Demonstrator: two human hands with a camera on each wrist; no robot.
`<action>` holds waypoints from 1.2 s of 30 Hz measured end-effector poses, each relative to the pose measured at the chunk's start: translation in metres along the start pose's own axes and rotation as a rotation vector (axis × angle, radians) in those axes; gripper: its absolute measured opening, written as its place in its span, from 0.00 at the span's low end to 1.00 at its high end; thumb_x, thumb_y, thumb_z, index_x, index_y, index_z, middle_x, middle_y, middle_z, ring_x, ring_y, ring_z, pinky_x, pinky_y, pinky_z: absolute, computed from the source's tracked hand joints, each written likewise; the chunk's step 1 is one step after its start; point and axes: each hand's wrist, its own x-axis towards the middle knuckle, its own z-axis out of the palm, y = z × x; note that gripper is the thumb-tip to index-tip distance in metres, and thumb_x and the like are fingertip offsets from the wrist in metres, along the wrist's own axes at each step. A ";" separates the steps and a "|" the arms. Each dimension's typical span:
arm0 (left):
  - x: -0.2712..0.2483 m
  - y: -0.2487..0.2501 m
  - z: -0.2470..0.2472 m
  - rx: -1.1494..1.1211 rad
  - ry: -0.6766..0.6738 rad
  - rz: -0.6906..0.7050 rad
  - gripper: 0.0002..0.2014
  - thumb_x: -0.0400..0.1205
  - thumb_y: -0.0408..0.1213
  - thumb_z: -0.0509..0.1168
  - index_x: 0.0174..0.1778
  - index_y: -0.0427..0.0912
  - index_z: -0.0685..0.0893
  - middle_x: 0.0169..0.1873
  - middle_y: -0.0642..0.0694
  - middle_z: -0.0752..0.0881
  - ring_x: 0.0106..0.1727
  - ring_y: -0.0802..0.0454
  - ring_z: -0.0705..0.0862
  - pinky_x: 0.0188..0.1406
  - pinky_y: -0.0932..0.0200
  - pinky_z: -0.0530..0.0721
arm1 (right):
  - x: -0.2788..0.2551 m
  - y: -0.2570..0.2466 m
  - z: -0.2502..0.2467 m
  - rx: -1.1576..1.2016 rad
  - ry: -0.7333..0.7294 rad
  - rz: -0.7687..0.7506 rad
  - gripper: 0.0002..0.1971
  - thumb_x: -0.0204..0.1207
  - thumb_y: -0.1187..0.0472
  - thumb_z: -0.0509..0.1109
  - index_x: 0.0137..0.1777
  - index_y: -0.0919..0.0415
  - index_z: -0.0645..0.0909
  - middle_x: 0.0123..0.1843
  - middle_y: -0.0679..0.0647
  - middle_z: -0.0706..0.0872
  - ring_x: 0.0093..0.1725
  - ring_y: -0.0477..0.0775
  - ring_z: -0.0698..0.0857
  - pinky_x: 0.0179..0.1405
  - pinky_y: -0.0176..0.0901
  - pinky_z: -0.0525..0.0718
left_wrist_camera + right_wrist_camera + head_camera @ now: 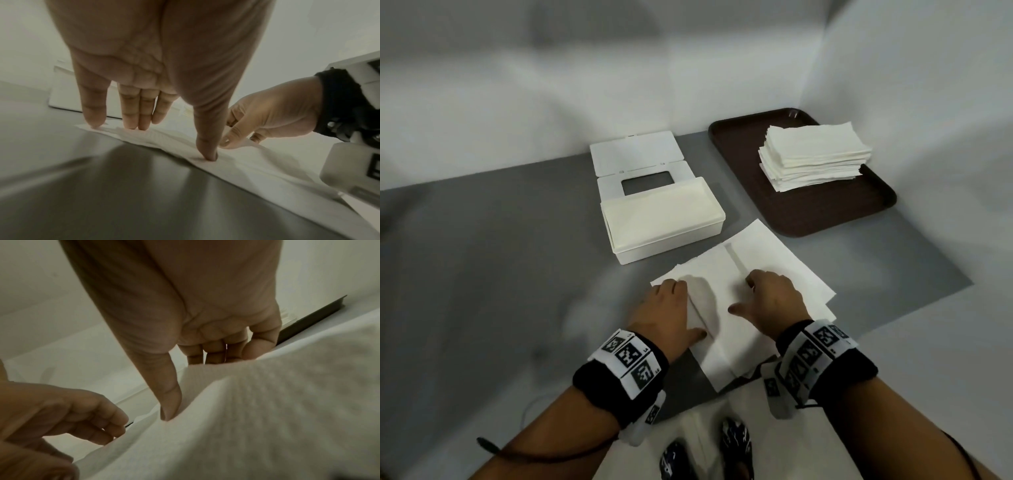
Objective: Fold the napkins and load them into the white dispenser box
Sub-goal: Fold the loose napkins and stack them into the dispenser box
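A large white napkin (774,253) lies spread on the grey table, with a crease down its middle. My left hand (667,308) presses the napkin's left edge flat; in the left wrist view its straight fingers (131,120) and thumb touch the paper (164,139). My right hand (767,294) sits on the crease with curled fingers. The right wrist view shows a raised ridge of napkin (267,418) pinched between its thumb (170,402) and fingers. The white dispenser box (709,233) stands just beyond, lid (637,154) open, with folded napkins inside.
A brown tray (825,212) at the back right carries a stack of unfolded napkins (815,154). White walls close in the back and right. Bare grey table lies to the left of the box. The table's front edge is under my wrists.
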 end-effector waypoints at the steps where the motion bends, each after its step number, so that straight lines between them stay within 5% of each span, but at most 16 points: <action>1: 0.000 -0.001 0.000 -0.005 -0.003 -0.001 0.41 0.74 0.59 0.68 0.78 0.43 0.59 0.74 0.45 0.67 0.74 0.45 0.68 0.71 0.50 0.72 | 0.000 0.000 0.000 0.019 0.027 -0.011 0.22 0.69 0.44 0.76 0.59 0.55 0.78 0.56 0.53 0.82 0.59 0.60 0.79 0.59 0.55 0.79; 4: 0.000 -0.003 0.000 -0.033 -0.001 -0.011 0.45 0.73 0.59 0.69 0.80 0.43 0.56 0.76 0.44 0.66 0.75 0.45 0.68 0.72 0.49 0.72 | -0.004 0.003 0.000 0.148 0.084 -0.084 0.08 0.75 0.52 0.72 0.46 0.52 0.77 0.46 0.50 0.83 0.51 0.59 0.82 0.50 0.51 0.80; 6: -0.003 -0.003 -0.004 -0.138 0.036 -0.017 0.52 0.71 0.61 0.71 0.82 0.43 0.48 0.77 0.42 0.64 0.76 0.43 0.67 0.72 0.49 0.71 | -0.010 0.003 -0.004 0.246 0.090 -0.154 0.06 0.77 0.56 0.71 0.43 0.53 0.76 0.40 0.47 0.82 0.44 0.53 0.81 0.43 0.42 0.75; 10: -0.009 -0.003 -0.029 -0.272 0.292 0.079 0.58 0.68 0.67 0.67 0.84 0.44 0.41 0.79 0.42 0.62 0.77 0.44 0.66 0.73 0.50 0.69 | -0.026 -0.003 -0.020 0.332 0.099 -0.274 0.05 0.79 0.59 0.70 0.43 0.56 0.77 0.36 0.44 0.80 0.38 0.40 0.78 0.37 0.23 0.70; 13: -0.007 -0.012 -0.046 -0.418 0.354 0.133 0.61 0.62 0.71 0.67 0.84 0.48 0.43 0.80 0.45 0.64 0.78 0.48 0.67 0.75 0.51 0.70 | -0.040 -0.010 -0.029 0.364 0.095 -0.296 0.03 0.79 0.58 0.70 0.45 0.55 0.80 0.41 0.46 0.85 0.43 0.42 0.82 0.42 0.26 0.74; 16: -0.007 -0.019 -0.061 -0.603 0.221 0.091 0.58 0.64 0.62 0.75 0.83 0.53 0.47 0.77 0.47 0.69 0.75 0.53 0.70 0.69 0.61 0.69 | -0.051 -0.014 -0.042 0.378 0.097 -0.314 0.03 0.78 0.56 0.70 0.43 0.50 0.80 0.42 0.43 0.85 0.45 0.40 0.82 0.42 0.25 0.73; 19: -0.006 -0.028 -0.072 -0.603 0.115 0.067 0.44 0.69 0.60 0.74 0.78 0.58 0.60 0.62 0.47 0.78 0.64 0.51 0.79 0.61 0.60 0.74 | -0.052 -0.016 -0.058 0.378 0.062 -0.331 0.04 0.78 0.54 0.70 0.42 0.47 0.80 0.41 0.42 0.85 0.44 0.39 0.82 0.41 0.27 0.74; 22: -0.003 -0.033 -0.078 -0.691 0.084 0.156 0.24 0.72 0.61 0.68 0.60 0.53 0.79 0.50 0.50 0.88 0.50 0.51 0.86 0.56 0.45 0.84 | -0.045 -0.016 -0.067 0.416 0.040 -0.356 0.04 0.77 0.54 0.71 0.41 0.47 0.80 0.40 0.44 0.86 0.42 0.40 0.83 0.42 0.31 0.77; 26: 0.003 -0.035 -0.084 -0.740 0.188 0.162 0.10 0.82 0.46 0.65 0.50 0.44 0.83 0.45 0.47 0.89 0.47 0.49 0.87 0.51 0.46 0.85 | -0.025 -0.015 -0.070 0.620 -0.036 -0.327 0.03 0.74 0.58 0.76 0.44 0.54 0.84 0.42 0.48 0.91 0.43 0.49 0.89 0.47 0.43 0.84; 29: 0.011 -0.043 -0.087 -0.782 0.276 0.103 0.09 0.84 0.44 0.62 0.56 0.46 0.81 0.48 0.48 0.89 0.48 0.51 0.88 0.47 0.51 0.86 | -0.003 -0.009 -0.071 0.785 -0.179 -0.226 0.08 0.72 0.62 0.78 0.49 0.60 0.87 0.47 0.54 0.93 0.49 0.55 0.91 0.51 0.49 0.86; 33: 0.025 -0.053 -0.092 -0.929 0.319 -0.027 0.15 0.82 0.49 0.60 0.62 0.48 0.78 0.46 0.47 0.88 0.41 0.51 0.85 0.33 0.58 0.84 | 0.035 -0.008 -0.071 0.900 -0.362 -0.099 0.09 0.73 0.64 0.77 0.53 0.59 0.86 0.50 0.57 0.92 0.48 0.53 0.87 0.48 0.45 0.82; 36: 0.038 -0.054 -0.093 -0.933 0.371 -0.109 0.19 0.78 0.52 0.60 0.60 0.45 0.77 0.42 0.43 0.87 0.39 0.49 0.84 0.34 0.55 0.83 | 0.065 -0.017 -0.075 0.929 -0.339 -0.130 0.09 0.77 0.64 0.72 0.57 0.60 0.85 0.54 0.57 0.91 0.46 0.48 0.85 0.43 0.41 0.80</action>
